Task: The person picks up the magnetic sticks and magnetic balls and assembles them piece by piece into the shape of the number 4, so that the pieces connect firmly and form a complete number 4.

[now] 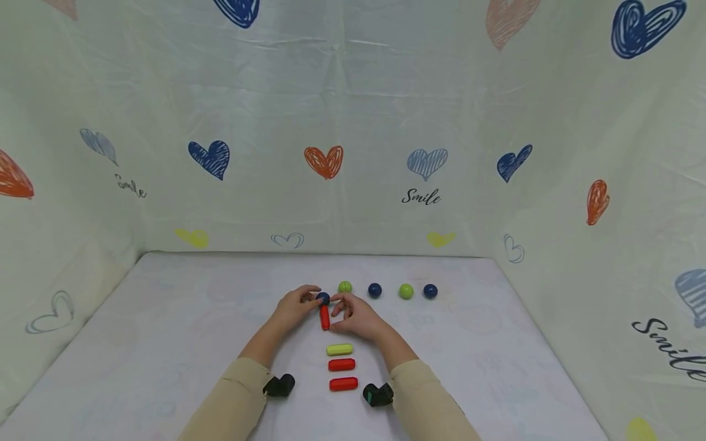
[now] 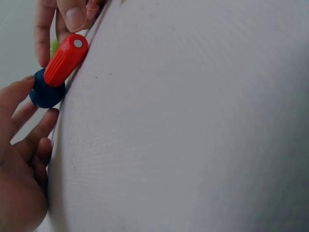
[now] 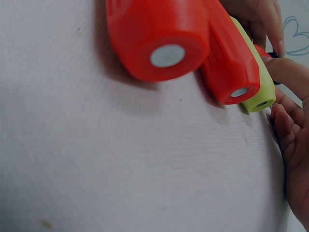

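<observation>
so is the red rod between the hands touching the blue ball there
Touching: the left wrist view shows the red rod meeting the blue ball end-on, with no gap.

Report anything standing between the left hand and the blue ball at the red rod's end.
Nothing visible: the left hand touches the blue ball directly, with the red rod on the ball's near side.
</observation>
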`<state>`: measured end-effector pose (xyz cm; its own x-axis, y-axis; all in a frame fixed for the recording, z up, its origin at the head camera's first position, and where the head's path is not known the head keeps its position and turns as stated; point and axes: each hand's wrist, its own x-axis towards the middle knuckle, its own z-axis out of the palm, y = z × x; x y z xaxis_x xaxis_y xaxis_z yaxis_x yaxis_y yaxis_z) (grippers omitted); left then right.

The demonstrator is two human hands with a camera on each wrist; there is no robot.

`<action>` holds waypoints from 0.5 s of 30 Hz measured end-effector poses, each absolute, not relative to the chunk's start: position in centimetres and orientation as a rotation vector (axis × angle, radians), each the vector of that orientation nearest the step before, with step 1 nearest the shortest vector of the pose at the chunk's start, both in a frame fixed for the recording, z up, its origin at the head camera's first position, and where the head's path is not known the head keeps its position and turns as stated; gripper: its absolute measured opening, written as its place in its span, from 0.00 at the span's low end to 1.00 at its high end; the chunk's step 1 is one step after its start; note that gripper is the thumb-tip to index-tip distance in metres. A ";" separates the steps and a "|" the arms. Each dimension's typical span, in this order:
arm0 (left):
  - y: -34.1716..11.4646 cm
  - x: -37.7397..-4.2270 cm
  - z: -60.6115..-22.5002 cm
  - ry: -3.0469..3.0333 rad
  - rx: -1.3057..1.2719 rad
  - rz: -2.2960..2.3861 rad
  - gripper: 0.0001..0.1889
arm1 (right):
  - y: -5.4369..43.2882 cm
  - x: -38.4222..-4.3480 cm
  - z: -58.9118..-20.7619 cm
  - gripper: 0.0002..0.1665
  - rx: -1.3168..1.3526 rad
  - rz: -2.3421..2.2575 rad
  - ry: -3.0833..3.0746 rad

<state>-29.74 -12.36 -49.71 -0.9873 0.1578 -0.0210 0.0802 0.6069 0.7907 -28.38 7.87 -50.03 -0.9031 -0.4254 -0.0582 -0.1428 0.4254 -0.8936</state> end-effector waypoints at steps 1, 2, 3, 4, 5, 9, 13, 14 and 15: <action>-12.4 -29.7 -49.7 2.725 0.215 1.351 0.19 | 7.9 -28.4 -50.0 0.33 -0.491 -1.467 2.409; -12.5 -29.6 -49.6 2.710 0.230 1.366 0.20 | 7.9 -28.3 -50.0 0.33 -0.489 -1.465 2.411; -12.6 -29.5 -49.6 2.705 0.248 1.368 0.20 | 7.9 -28.3 -50.1 0.33 -0.486 -1.466 2.411; -12.7 -29.4 -49.6 2.702 0.268 1.369 0.20 | 7.9 -28.3 -50.1 0.33 -0.483 -1.468 2.410; -12.8 -29.4 -49.6 2.709 0.296 1.359 0.21 | 7.9 -28.3 -50.1 0.33 -0.479 -1.467 2.410; -13.0 -29.2 -49.4 2.766 0.374 1.264 0.21 | 7.9 -28.3 -50.1 0.33 -0.470 -1.476 2.404; -13.0 -28.8 -49.2 2.831 0.390 1.144 0.22 | 7.9 -28.4 -50.1 0.33 -0.468 -1.474 2.398; -13.0 -28.7 -49.2 2.842 0.388 1.120 0.23 | 7.9 -28.4 -50.1 0.33 -0.470 -1.473 2.397; -13.1 -28.6 -49.2 2.857 0.393 1.093 0.24 | 7.9 -28.4 -50.1 0.33 -0.471 -1.472 2.395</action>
<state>-28.60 -13.06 -49.21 -0.9659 0.2563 0.0371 0.2156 0.7164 0.6635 -28.41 7.86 -50.13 -0.9045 -0.4200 -0.0737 -0.1239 0.4243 -0.8970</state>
